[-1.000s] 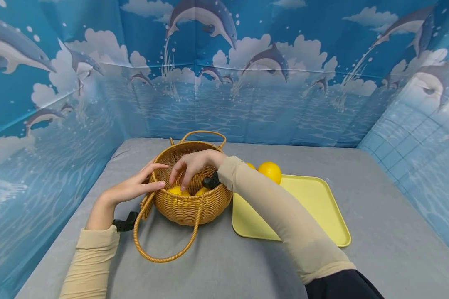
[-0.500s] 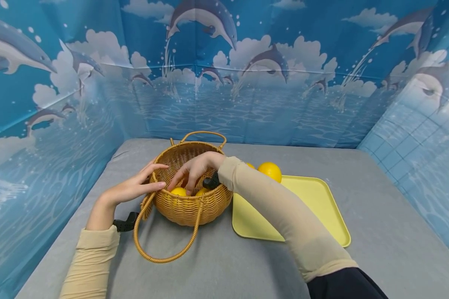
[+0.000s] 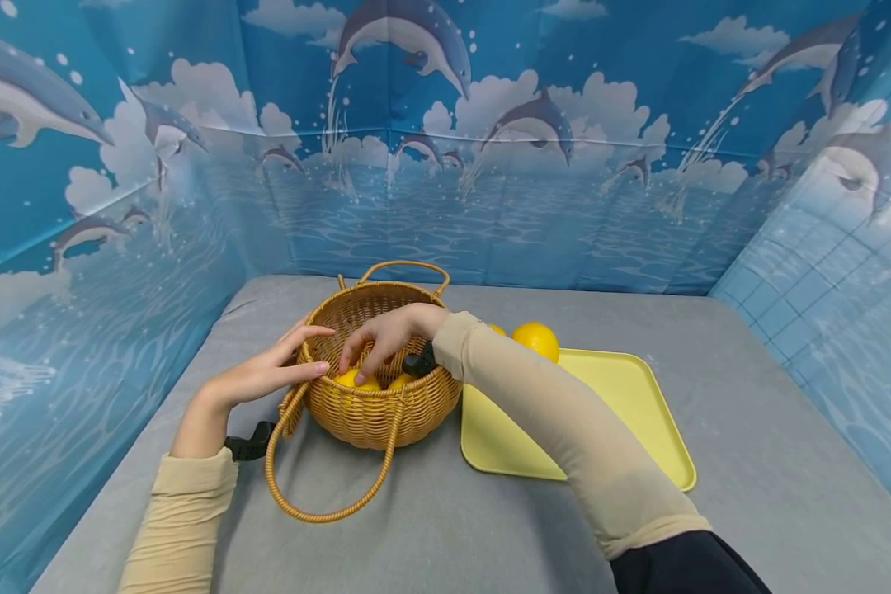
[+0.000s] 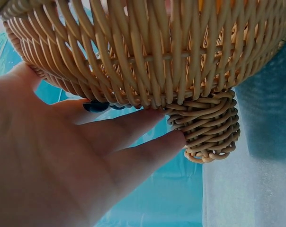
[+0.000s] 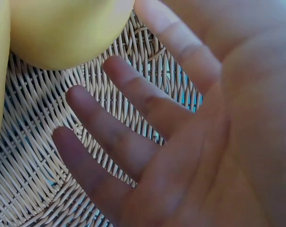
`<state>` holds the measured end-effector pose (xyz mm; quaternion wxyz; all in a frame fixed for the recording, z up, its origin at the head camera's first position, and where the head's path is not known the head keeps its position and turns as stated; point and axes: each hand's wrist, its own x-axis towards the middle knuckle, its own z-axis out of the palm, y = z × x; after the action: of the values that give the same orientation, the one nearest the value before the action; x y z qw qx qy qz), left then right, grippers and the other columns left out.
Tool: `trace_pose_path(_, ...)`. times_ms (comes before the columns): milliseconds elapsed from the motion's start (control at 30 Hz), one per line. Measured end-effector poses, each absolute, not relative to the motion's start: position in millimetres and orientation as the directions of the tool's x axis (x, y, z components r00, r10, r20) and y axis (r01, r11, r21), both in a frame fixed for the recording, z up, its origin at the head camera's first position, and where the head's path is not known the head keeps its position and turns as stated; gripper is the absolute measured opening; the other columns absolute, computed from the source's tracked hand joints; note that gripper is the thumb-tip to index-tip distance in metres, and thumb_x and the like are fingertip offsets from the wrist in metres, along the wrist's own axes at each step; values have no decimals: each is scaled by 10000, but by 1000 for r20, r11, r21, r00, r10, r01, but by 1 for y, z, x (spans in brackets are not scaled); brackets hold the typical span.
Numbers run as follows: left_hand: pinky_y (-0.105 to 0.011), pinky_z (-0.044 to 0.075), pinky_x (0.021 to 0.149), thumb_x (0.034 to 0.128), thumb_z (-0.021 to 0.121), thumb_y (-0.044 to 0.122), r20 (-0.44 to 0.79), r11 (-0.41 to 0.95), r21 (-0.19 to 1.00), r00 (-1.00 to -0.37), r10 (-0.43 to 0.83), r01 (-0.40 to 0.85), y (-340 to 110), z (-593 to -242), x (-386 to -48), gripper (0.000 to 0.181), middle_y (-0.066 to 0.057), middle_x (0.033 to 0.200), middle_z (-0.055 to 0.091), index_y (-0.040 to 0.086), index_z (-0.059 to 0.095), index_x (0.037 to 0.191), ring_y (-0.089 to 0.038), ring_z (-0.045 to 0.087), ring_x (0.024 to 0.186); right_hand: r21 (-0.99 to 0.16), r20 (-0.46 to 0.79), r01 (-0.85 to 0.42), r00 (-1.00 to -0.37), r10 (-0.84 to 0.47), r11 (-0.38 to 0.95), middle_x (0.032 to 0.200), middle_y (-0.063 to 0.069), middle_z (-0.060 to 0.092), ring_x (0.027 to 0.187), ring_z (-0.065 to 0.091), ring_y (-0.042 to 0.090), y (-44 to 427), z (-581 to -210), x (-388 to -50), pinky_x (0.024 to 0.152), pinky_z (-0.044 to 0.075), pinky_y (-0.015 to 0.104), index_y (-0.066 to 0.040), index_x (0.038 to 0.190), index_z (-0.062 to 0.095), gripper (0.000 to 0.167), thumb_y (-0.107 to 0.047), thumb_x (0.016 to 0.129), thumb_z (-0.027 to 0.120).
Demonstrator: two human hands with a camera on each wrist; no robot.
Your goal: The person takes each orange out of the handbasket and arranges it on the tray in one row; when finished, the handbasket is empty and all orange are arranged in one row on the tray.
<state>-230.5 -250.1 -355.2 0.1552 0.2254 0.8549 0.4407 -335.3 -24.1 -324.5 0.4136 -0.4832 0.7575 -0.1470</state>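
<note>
A brown wicker basket point(image 3: 382, 417) holds yellow fruits point(image 3: 369, 384), with another yellow one point(image 3: 399, 382) nearer its right side. My left hand point(image 3: 256, 375) rests on the basket's left rim, thumb and a finger reaching over the edge; in the left wrist view its long fingers lie fairly straight against the outer weave point(image 4: 133, 56). Inside the basket, my right hand point(image 3: 389, 332) reaches down with spread fingers, thumb and index touching the left fruit. The right wrist view shows one fingertip at a yellow fruit point(image 5: 62, 33) and the other fingers point(image 5: 124, 137) loose beside it.
A pale yellow tray point(image 3: 624, 404) lies right of the basket, partly under my right sleeve. An orange-yellow round fruit point(image 3: 536, 341) sits at its back left corner, with another point(image 3: 497, 328) partly hidden behind the sleeve. One basket handle point(image 3: 327, 516) lies toward the front.
Inside the basket, my right fingers have shifted slightly, the thumb moving left over the left fruit. My left hand, the basket and the tray have stayed in place.
</note>
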Motion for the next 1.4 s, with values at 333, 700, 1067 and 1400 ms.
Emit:
trace_pose_path(333,-678,176,999,977,494,353,-63,504,826,-848,526,251,-251,-355,-231,544,-71,1546,-181,214,277,1456,-370,-121,1392,-611,-410,-646,-236,-881,458,1174,-28,560,1079,505,104,-27,-325,-332,878,422,252,-116,1166,592,274,-237,921,620)
trace_pose_path(700,-685,163,998,978,495,346,-59,500,828,-848,527,253,-251,-355,-231,548,-81,1543,-185,193,276,1457,-403,-90,1389,-680,-364,-609,-204,-909,409,1161,-49,608,1099,520,94,-27,-324,-332,884,430,236,-106,1087,702,195,-80,929,590)
trace_pose_path(1067,-678,177,1000,980,489,344,-60,498,830,-847,528,252,-251,-355,-230,550,-85,1543,-184,187,271,1459,-402,-89,1389,-607,-342,-661,-283,-896,441,1176,-56,600,1141,492,88,-26,-321,-334,905,420,233,-144,1061,711,253,-18,950,522)
trace_pose_path(1400,-689,164,995,978,490,348,-64,503,828,-848,525,249,-249,-354,-230,554,-79,1544,-180,186,268,1459,-389,-111,1389,-648,-343,-608,-303,-889,458,1098,-61,620,1009,553,112,-22,-320,-331,852,447,251,-156,1042,707,163,-185,890,656)
